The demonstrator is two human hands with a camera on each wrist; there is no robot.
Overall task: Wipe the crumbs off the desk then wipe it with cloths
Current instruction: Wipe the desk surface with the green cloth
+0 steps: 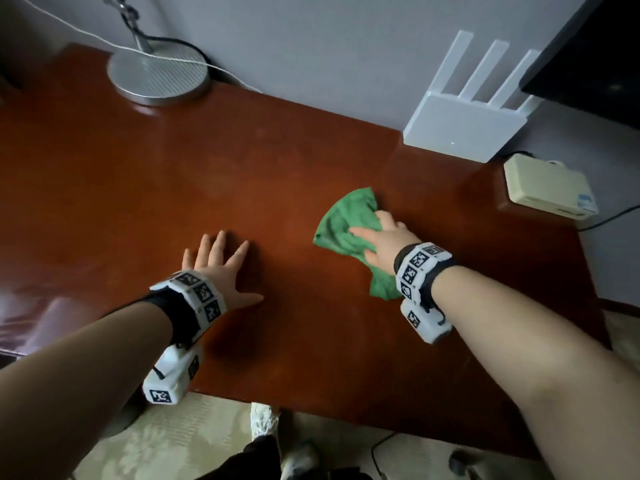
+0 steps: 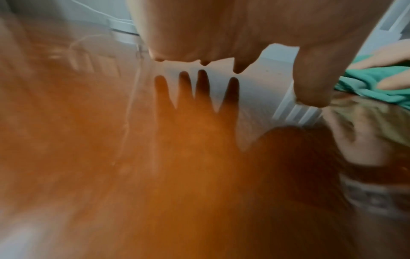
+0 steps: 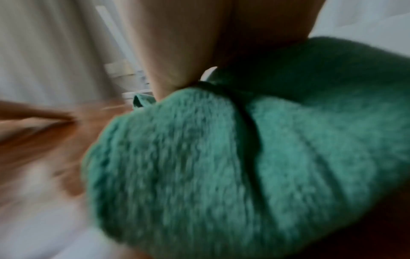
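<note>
The glossy reddish-brown desk point(image 1: 242, 168) fills the head view. My right hand point(image 1: 384, 237) is at the desk's right-centre and grips a bunched green cloth point(image 1: 343, 220) against the surface, with the thumb stretched left over it. The cloth's fluffy folds point(image 3: 221, 157) fill the right wrist view, which is blurred. My left hand point(image 1: 218, 268) is palm down with fingers spread at the desk's front-centre and holds nothing. In the left wrist view its fingers point(image 2: 310, 78) hang just over their dark reflection, with the cloth point(image 2: 377, 91) at the right edge. I can make out no crumbs.
A round metal lamp base point(image 1: 159, 74) with a white cord stands at the back left. A white router point(image 1: 464, 129) leans at the back right, a beige box point(image 1: 547, 188) beside it, a dark screen point(image 1: 595, 46) above. Carpet and shoes point(image 1: 263, 420) lie below the front edge.
</note>
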